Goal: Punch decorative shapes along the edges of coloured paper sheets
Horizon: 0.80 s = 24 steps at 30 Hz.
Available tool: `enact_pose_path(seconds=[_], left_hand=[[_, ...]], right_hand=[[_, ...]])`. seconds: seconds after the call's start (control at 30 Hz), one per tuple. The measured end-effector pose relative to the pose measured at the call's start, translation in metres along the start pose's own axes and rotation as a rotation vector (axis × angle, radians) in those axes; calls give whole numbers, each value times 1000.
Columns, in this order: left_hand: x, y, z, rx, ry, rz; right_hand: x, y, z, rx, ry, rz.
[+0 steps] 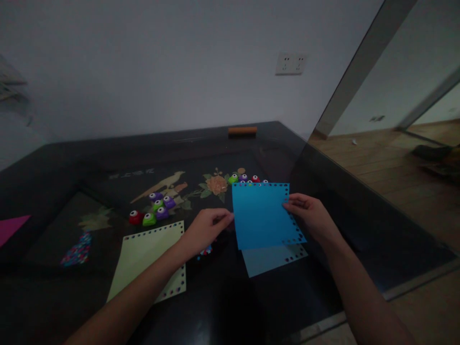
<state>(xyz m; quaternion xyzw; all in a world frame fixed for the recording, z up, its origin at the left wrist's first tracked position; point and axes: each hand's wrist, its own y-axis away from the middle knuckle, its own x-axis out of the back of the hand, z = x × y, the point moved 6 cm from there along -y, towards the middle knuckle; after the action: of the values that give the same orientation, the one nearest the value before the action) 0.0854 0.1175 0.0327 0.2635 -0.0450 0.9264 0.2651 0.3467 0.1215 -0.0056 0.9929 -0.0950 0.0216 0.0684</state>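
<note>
A blue sheet of paper (264, 215) is held up over the dark glossy table, with small holes along its top and right edges. My left hand (208, 230) pinches its left edge between thumb and fingers. On the opposite side, my right hand (309, 213) grips the right edge, thumb in front. Below the sheet shows a paler blue shape (266, 262), a second sheet or a reflection; I cannot tell which. A pale yellow-green sheet (143, 254), punched along its edges, lies under my left forearm. Small coloured bits (205, 251) lie beside my left hand.
Several small one-eyed objects in red, green and purple (157, 206) stand at centre left; more (233, 178) are behind the blue sheet. Coloured confetti (78, 249) and a magenta sheet (12, 227) are at left. An orange-brown bar (242, 130) lies near the wall.
</note>
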Motion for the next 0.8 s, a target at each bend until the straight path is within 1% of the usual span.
enact_pose_path(seconds=[0.07,0.17,0.23,0.33,0.4,0.5,0.67,0.8], left_hand=[[5,1,-1,4,-108,36],[11,4,1,13,-384,123],[11,8,6,-1,-527,152],[7,13,16,-45,-622,162],[0,16,20,-38,-660,130],[-13,19,20,-1,-715,44],[-36,25,17,-11,-794,-42],[-49,28,9,-18,-797,-118]], right_hand=[[4,1,0,-46,36,-43],[10,1,1,-91,113,-108],[14,1,4,-105,168,-129],[14,0,8,-123,237,-172],[10,0,11,-130,278,-206],[6,-1,13,-136,319,-238],[5,-2,18,-162,324,-251],[5,-2,18,-161,333,-243]])
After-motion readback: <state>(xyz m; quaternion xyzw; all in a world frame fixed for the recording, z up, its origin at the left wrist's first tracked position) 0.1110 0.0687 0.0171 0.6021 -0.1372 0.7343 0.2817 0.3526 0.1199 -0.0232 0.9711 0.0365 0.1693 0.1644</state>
